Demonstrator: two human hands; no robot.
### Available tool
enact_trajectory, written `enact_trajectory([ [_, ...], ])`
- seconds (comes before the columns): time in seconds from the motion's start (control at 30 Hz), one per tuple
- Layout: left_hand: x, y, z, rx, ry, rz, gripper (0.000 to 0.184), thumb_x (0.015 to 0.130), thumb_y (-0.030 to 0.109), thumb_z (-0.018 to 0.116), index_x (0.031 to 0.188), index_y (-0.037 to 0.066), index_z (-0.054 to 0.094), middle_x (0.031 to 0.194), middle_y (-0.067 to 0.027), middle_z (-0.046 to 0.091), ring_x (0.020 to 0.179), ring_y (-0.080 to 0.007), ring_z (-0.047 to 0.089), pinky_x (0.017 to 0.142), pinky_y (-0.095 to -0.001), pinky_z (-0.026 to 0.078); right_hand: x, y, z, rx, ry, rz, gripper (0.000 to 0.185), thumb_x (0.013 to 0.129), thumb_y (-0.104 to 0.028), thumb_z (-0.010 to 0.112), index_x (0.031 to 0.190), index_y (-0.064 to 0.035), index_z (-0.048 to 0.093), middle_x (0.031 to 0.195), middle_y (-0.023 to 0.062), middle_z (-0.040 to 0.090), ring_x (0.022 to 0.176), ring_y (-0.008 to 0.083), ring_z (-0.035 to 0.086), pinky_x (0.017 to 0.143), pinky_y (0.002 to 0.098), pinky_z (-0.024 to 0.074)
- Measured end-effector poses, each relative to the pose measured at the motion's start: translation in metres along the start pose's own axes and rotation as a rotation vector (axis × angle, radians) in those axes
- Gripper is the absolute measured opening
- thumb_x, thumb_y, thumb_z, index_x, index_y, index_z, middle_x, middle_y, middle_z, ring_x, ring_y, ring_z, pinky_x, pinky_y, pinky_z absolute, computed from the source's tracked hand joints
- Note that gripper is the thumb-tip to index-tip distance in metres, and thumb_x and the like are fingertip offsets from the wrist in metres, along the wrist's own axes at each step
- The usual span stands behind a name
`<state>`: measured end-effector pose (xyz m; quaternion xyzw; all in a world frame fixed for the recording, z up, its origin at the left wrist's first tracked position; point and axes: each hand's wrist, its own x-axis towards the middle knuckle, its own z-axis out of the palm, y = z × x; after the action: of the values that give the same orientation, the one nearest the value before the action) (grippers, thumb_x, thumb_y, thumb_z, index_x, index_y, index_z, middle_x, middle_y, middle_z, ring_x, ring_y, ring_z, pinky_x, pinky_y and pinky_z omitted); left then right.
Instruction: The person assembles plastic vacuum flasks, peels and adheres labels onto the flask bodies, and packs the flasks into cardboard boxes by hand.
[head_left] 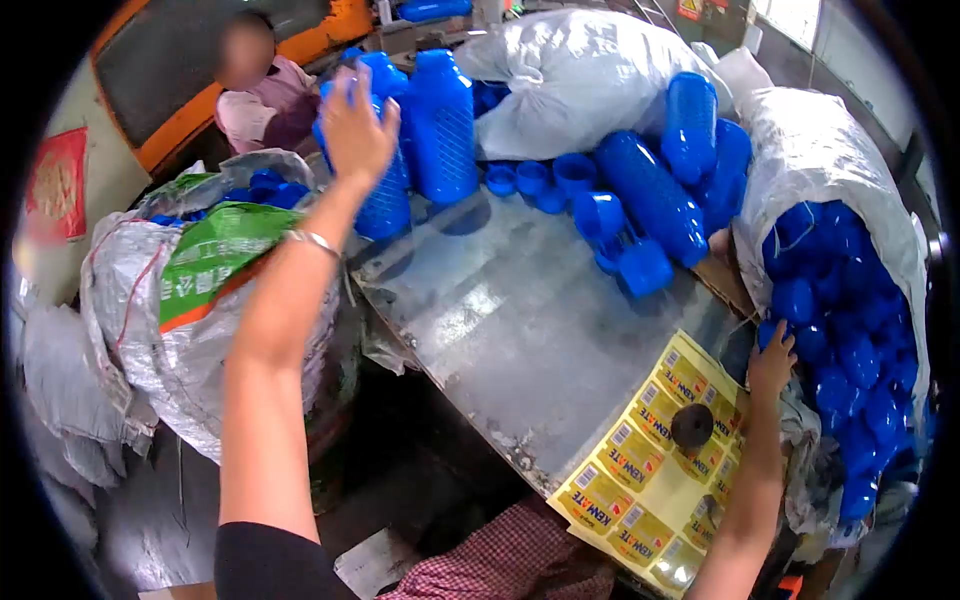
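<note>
- We are extending our left hand (358, 135) over the upright blue bottles (443, 135) at the far left of the metal table (480, 310); its fingers are spreading slightly, and we are not able to confirm a grip.
- We are reaching with our right hand (772, 360) to the mouth of the right sack (805, 130), fingers curling against the small blue pieces (850, 300); we are not able to tell whether they are pinching one.
- We are noting blue cups (575, 173) and lying blue bottles (655, 200) along the far right.
- We are seeing a dark round weight (692, 427) resting on yellow label sheets (610, 465), near right.
- We are recording an open sack (130, 290) at left and a person (275, 110) beyond it.
</note>
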<state>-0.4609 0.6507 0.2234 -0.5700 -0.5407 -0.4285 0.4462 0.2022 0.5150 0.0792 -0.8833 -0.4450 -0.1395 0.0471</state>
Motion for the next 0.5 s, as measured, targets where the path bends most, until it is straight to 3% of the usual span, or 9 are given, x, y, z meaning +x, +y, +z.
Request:
enact_trajectory([
  [0.07, 0.015, -0.047, 0.027, 0.245, -0.095, -0.047, 0.069, 0.093, 0.056, 0.063, 0.138, 0.004, 0.054, 0.145, -0.0267, 0.046, 0.133, -0.0434, 0.045, 0.11, -0.0545, 0.035, 0.002, 0.022, 0.011, 0.153, 0.201, -0.087, 0.082, 0.087, -0.021, 0.075, 0.157, -0.0153, 0.032, 0.15, 0.0208, 0.044, 0.127, 0.0466, 0.05, 0.099, 0.053, 0.0491],
  [0.13, 0.015, -0.05, 0.027, 0.315, -0.14, -0.08, 0.072, 0.088, 0.058, 0.07, 0.136, 0.006, 0.055, 0.14, -0.0261, 0.05, 0.134, -0.0427, 0.045, 0.11, -0.0538, 0.036, 0.011, 0.051, 0.027, 0.261, 0.483, -0.266, 0.076, 0.085, -0.014, 0.073, 0.153, -0.0112, 0.039, 0.146, 0.0223, 0.048, 0.127, 0.0429, 0.05, 0.102, 0.0467, 0.0464],
  [0.2, 0.013, -0.05, 0.018, -0.111, -0.054, -0.075, 0.067, 0.086, 0.056, 0.073, 0.124, 0.003, 0.058, 0.127, -0.0234, 0.058, 0.126, -0.0408, 0.052, 0.107, -0.05, 0.04, -0.039, 0.033, -0.041, 0.382, 0.587, -0.319, 0.071, 0.085, -0.004, 0.067, 0.151, -0.0095, 0.041, 0.133, 0.0214, 0.055, 0.121, 0.0393, 0.054, 0.099, 0.045, 0.0466],
  [0.27, -0.001, -0.021, -0.016, -0.312, -0.064, -0.122, 0.062, 0.086, 0.052, 0.076, 0.115, 0.001, 0.058, 0.117, -0.02, 0.062, 0.119, -0.0381, 0.058, 0.102, -0.0454, 0.044, -0.104, 0.035, -0.096, 0.494, 0.451, -0.294, 0.066, 0.084, 0.003, 0.063, 0.147, -0.0098, 0.048, 0.119, 0.0184, 0.057, 0.111, 0.0375, 0.057, 0.093, 0.0446, 0.0487],
  [0.33, -0.015, 0.013, -0.06, -0.343, -0.147, -0.125, 0.06, 0.085, 0.047, 0.079, 0.117, 0.001, 0.057, 0.119, -0.0184, 0.062, 0.119, -0.0344, 0.059, 0.101, -0.0421, 0.046, -0.181, 0.059, -0.125, 0.4, 0.351, -0.529, 0.061, 0.082, 0.006, 0.062, 0.141, -0.008, 0.055, 0.11, 0.0156, 0.056, 0.103, 0.0351, 0.058, 0.087, 0.0445, 0.0507],
  [0.37, -0.027, 0.03, -0.083, -0.396, -0.187, -0.159, 0.059, 0.083, 0.037, 0.084, 0.12, 0.002, 0.055, 0.125, -0.017, 0.062, 0.119, -0.0329, 0.061, 0.1, -0.0422, 0.048, -0.214, 0.073, -0.12, 0.382, 0.275, -0.606, 0.058, 0.082, 0.005, 0.063, 0.138, -0.0075, 0.057, 0.111, 0.0147, 0.056, 0.103, 0.0347, 0.059, 0.085, 0.0443, 0.0515],
  [0.4, -0.04, 0.042, -0.103, -0.408, -0.202, -0.166, 0.059, 0.083, 0.037, 0.084, 0.12, 0.002, 0.055, 0.125, -0.017, 0.062, 0.119, -0.0329, 0.061, 0.1, -0.0422, 0.048, -0.242, 0.082, -0.112, 0.375, 0.206, -0.69, 0.055, 0.081, 0.004, 0.064, 0.135, -0.007, 0.059, 0.113, 0.0139, 0.057, 0.103, 0.0342, 0.059, 0.084, 0.0442, 0.0524],
  [0.5, -0.06, 0.069, -0.173, -0.577, -0.167, -0.044, 0.062, 0.081, 0.026, 0.087, 0.125, 0.003, 0.05, 0.133, -0.0157, 0.062, 0.12, -0.0305, 0.061, 0.103, -0.043, 0.047, -0.299, 0.074, -0.121, 0.436, 0.098, -0.602, 0.055, 0.083, -0.002, 0.07, 0.136, -0.0068, 0.057, 0.121, 0.0156, 0.056, 0.107, 0.0353, 0.059, 0.087, 0.0449, 0.0527],
])
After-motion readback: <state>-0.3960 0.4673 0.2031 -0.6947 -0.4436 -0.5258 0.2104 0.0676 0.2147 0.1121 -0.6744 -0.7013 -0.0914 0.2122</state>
